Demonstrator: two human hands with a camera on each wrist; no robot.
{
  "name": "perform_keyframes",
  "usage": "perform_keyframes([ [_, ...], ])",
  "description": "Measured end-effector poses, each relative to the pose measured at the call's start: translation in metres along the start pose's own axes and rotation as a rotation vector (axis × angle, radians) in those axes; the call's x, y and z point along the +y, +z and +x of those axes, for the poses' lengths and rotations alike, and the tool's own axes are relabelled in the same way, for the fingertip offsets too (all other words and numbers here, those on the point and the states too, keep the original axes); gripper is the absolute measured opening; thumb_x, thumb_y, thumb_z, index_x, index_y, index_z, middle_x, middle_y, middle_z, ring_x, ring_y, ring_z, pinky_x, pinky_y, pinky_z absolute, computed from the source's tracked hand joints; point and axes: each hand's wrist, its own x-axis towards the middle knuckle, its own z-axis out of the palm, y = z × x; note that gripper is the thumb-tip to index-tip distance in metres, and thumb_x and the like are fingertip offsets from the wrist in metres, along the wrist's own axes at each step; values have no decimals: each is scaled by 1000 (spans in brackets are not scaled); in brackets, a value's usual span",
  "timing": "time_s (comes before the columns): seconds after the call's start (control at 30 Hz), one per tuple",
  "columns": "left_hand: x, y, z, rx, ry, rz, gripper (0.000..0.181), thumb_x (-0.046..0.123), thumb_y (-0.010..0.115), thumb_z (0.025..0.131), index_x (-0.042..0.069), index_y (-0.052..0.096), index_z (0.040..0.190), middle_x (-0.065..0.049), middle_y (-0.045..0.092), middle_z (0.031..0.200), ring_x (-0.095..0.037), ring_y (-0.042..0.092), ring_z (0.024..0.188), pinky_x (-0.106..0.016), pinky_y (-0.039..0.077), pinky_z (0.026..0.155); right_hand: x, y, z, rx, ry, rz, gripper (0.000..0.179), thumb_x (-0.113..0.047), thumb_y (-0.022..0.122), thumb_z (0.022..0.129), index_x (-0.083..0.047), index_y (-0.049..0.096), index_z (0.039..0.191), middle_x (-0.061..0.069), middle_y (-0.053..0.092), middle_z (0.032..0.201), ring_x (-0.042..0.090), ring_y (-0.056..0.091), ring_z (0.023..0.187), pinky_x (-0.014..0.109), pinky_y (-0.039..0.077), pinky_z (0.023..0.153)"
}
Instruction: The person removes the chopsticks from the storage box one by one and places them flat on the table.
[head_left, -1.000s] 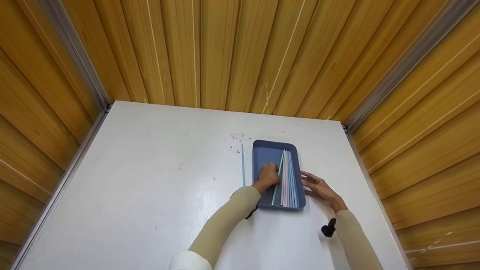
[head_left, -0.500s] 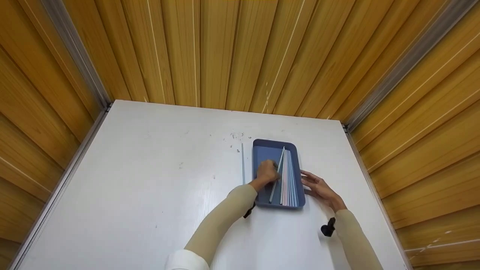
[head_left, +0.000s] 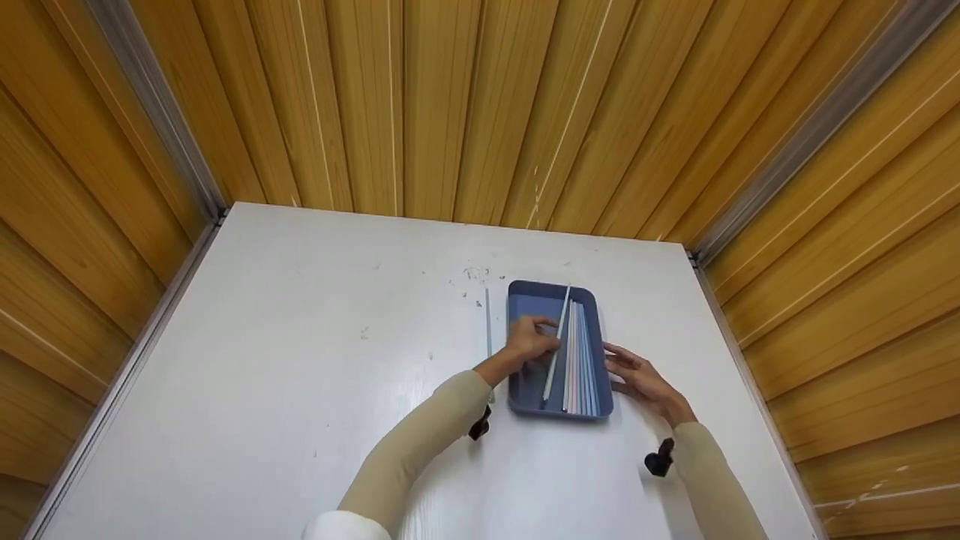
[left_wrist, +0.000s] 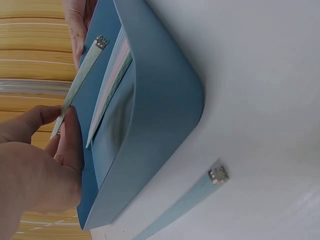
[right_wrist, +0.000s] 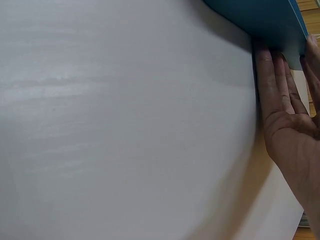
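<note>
My left hand (head_left: 529, 339) reaches over a blue rectangular tray (head_left: 534, 304). Its thumb and fingertips pinch a pale green chopstick (left_wrist: 84, 74) with a silvery decorated end, slanting above the tray floor. Along the tray's right side lie several pastel chopsticks (head_left: 580, 364) in pink, blue and pale green, nearly parallel. My right hand (head_left: 641, 379) is at the tray's outer right wall, fingers extended against it, as the right wrist view also shows. Left of the tray, a light blue chopstick (left_wrist: 184, 201) with a similar silvery end lies on the table.
The white table (head_left: 300, 337) carries small dark marks beyond the tray. Wood-patterned panels (head_left: 435, 112) enclose it at the back and sides. Black wrist devices (head_left: 659, 457) sit beneath both forearms.
The pinched chopstick has been raised away from the others, its far tip now overlapping the tray's far rim. My left hand and forearm have shifted slightly left; my right hand stays put.
</note>
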Motion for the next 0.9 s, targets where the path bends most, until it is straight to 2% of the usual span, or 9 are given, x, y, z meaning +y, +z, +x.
perform_keyframes([
  [0.13,4,-10,-5,-22,11,-126,39,-1,72,82,-1,72,121,-21,77,94,-21,74,70,-49,64,75,-1,-1,0,4,-1,-1,66,-18,55,106,-2,23,161,-6,61,132,6,62,117,31,55,100],
  [0.23,9,-20,-9,-20,10,-175,40,-2,72,82,-1,72,123,-22,77,95,-21,75,73,-49,63,79,-2,0,1,6,1,-10,66,-19,56,106,-2,23,161,-4,60,136,5,62,118,31,55,101],
  [0.43,19,-49,-15,0,9,-216,40,0,75,85,5,72,125,-18,77,97,-30,78,86,-47,63,82,-1,3,4,5,2,-14,65,-19,56,106,-3,25,161,-4,59,137,5,62,118,32,55,101],
  [0.57,22,-70,-18,17,7,-236,43,-1,75,85,6,70,127,-12,76,94,-22,77,82,-45,63,82,0,3,4,-2,0,-2,65,-19,56,106,-3,25,161,-6,61,133,6,63,118,32,55,100],
  [0.6,23,-76,-19,25,10,-239,43,-2,74,85,5,70,128,-12,75,96,-24,77,83,-43,64,81,1,2,4,-2,1,2,65,-19,56,106,-3,25,161,-7,62,133,6,63,118,32,56,100],
  [0.73,19,-96,-21,72,13,-237,43,-2,73,85,3,70,127,-11,73,94,-25,77,80,-36,64,73,0,1,2,1,8,0,66,-19,57,105,-3,24,161,-4,61,136,6,62,119,31,55,100],
  [0.8,15,-106,-22,97,12,-234,42,-2,72,85,2,69,127,-11,73,95,-26,77,82,-34,64,71,0,1,2,4,9,-5,66,-19,57,106,-3,24,161,-5,61,135,5,62,118,31,55,101],
  [0.87,10,-114,-23,123,6,-231,41,-3,72,85,2,70,126,-9,72,93,-22,77,79,-33,64,70,-1,0,1,12,8,-7,65,-18,57,105,-3,26,161,-5,61,133,5,63,117,31,55,100],
  [0.9,8,-117,-24,135,6,-226,41,-3,72,85,1,70,125,-9,71,93,-25,77,81,-33,64,69,-1,0,1,10,4,-7,65,-18,57,106,-3,26,161,-7,62,132,5,63,117,31,55,100],
])
